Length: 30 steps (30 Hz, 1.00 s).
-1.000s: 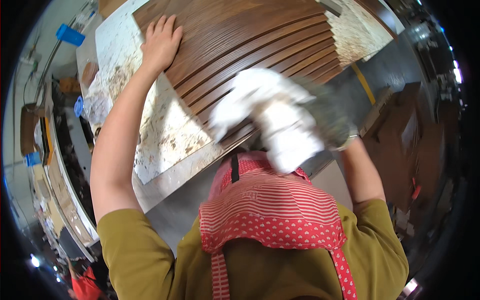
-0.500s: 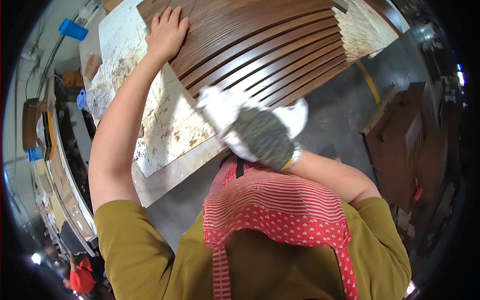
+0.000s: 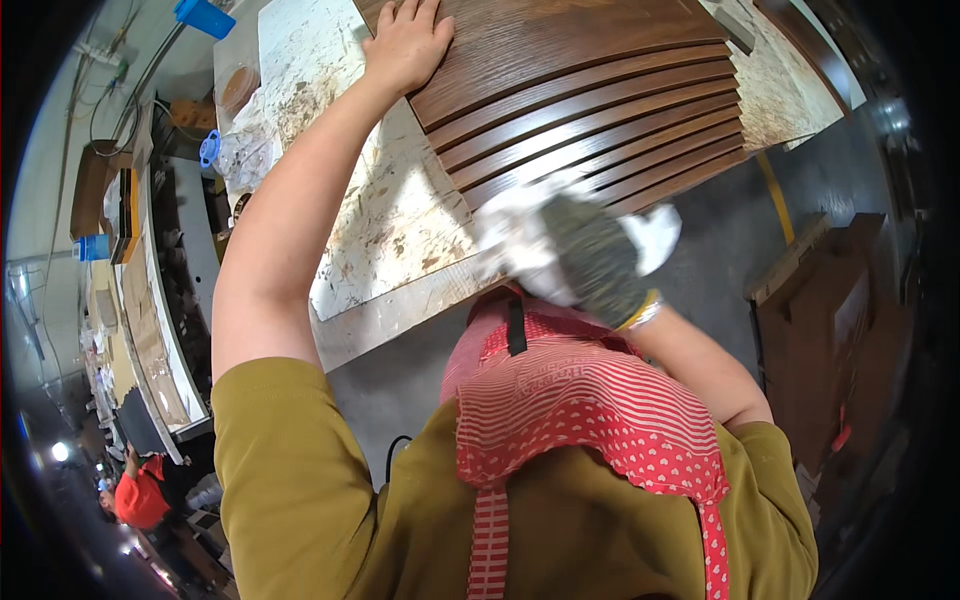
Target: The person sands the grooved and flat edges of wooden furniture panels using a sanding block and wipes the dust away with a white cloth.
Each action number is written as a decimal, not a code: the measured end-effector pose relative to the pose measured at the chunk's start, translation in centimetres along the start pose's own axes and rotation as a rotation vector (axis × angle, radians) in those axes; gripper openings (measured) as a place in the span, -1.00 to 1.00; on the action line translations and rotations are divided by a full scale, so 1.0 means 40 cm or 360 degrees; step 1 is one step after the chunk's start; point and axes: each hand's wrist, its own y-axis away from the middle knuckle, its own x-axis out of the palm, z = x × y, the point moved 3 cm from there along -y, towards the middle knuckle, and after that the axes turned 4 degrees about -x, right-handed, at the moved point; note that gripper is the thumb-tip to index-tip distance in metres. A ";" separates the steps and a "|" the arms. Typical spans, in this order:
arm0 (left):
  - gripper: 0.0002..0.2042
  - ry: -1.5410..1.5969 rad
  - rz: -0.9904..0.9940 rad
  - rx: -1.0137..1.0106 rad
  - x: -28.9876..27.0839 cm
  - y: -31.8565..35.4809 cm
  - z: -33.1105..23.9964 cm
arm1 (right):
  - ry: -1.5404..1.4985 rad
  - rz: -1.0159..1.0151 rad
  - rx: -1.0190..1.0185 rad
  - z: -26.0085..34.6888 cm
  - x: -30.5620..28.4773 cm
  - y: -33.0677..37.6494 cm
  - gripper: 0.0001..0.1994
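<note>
A dark brown wooden panel (image 3: 570, 45) with a row of curved slats (image 3: 600, 128) along its near part lies on the worktable. My bare left hand (image 3: 408, 50) rests flat on the panel's left edge, its fingers spread. My right hand (image 3: 598, 262), in a dark grey-green knit glove, is wrapped round a white cloth (image 3: 520, 232). It is at the near edge of the slats, close to my apron, and both glove and cloth are smeared by motion. Part of the cloth (image 3: 660, 236) sticks out on the glove's right side. The gloved fingertips are hidden.
Stains and scraps cover the white worktable top (image 3: 375, 225). A blue cup (image 3: 205, 17), a clear plastic bag (image 3: 245, 160) and a round container (image 3: 240, 90) are at its far left. Dark brown boards (image 3: 835, 320) stand at the right. A person in red (image 3: 140, 497) is at the lower left.
The whole view has shifted, so the panel, table and both hands appear farther right. My left hand keeps its place on the panel. The gloved hand with the cloth stays near the slats' edge, blurred.
</note>
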 end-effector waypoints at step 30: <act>-0.39 -0.0005 0.0009 0.0005 -0.018 -0.002 -0.007 | -0.0889 0.0546 0.0037 0.054 -0.031 -0.021 -0.60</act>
